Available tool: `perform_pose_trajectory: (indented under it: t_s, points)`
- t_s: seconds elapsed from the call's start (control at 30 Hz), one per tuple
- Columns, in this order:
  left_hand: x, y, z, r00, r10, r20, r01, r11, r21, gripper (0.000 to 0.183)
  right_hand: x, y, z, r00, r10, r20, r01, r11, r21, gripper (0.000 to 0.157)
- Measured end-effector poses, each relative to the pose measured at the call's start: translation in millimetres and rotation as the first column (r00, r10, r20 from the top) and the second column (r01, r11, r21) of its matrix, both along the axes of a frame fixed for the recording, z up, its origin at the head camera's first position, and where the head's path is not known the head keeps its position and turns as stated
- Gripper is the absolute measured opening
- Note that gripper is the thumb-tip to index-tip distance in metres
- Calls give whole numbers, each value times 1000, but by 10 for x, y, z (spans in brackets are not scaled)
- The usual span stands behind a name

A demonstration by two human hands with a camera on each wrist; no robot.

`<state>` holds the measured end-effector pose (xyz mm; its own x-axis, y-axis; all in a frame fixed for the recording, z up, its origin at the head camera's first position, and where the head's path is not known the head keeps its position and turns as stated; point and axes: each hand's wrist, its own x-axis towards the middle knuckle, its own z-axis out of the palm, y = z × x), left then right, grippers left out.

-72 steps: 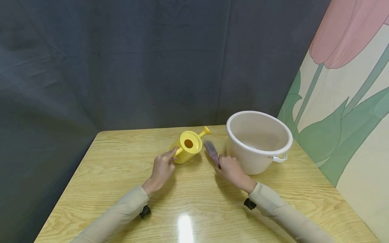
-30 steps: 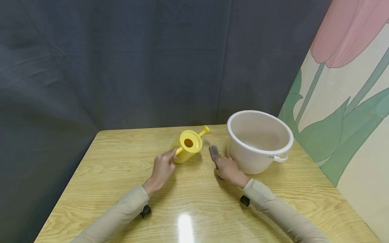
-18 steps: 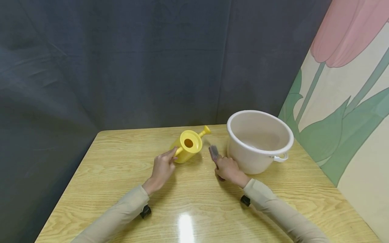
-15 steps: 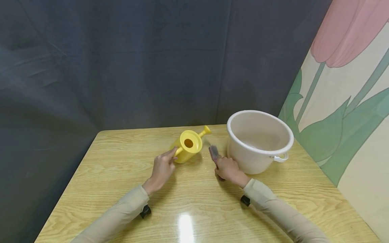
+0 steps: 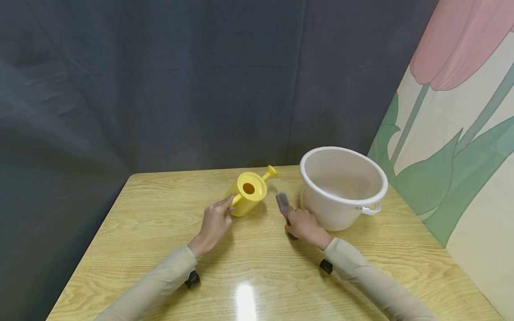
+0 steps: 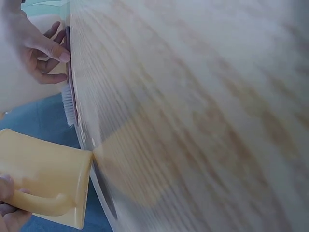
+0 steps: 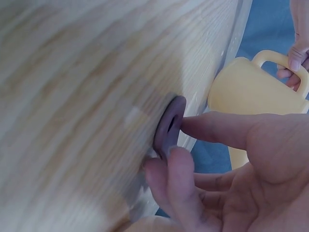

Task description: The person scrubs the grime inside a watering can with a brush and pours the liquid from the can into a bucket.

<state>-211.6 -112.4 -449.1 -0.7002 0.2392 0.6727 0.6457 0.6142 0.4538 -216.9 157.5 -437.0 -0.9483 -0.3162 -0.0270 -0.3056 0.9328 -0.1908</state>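
Note:
In the head view my left hand (image 5: 214, 223) grips the handle of a yellow watering can (image 5: 246, 205). The can leans a little, an edge of its base right at the tabletop, its spout turned to the back right. A brush (image 5: 283, 204) with a purplish handle and pale bristles lies on the table between can and bucket. Over its handle is my right hand (image 5: 304, 224); in the right wrist view the thumb (image 7: 207, 124) and fingers (image 7: 181, 179) stand spread about the handle's holed end, thumb tip touching its edge. In the head view this hand covers part of the handle.
Just right of my right hand stands a large white bucket (image 5: 333, 214) with a white carrying handle (image 5: 370, 208) at its front right. Small light specks lie on the wooden table (image 5: 160, 232) near the brush. A dark curtain (image 5: 217, 89) hangs behind the table, a painted wall (image 5: 474, 187) at the right.
The brush came slightly towards me and down onto the table, then stayed put. My right hand has since eased slightly right with looser fingers. My left hand kept its grip; the can barely moved.

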Motion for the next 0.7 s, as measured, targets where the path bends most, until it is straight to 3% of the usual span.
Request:
perform_pose_trajectory:
  t_s: [0.37, 0.7]
  points:
    - [-22, -14, 10, 999, 29, -40, -30, 999, -38, 40, 40, 54, 10, 996, 43, -72, -47, 997, -55, 23]
    - [-53, -23, 22, 998, 16, -63, -18, 1000, -25, 34, 59, 76, 120, 968, 110, -227, -139, 984, -114, 16]
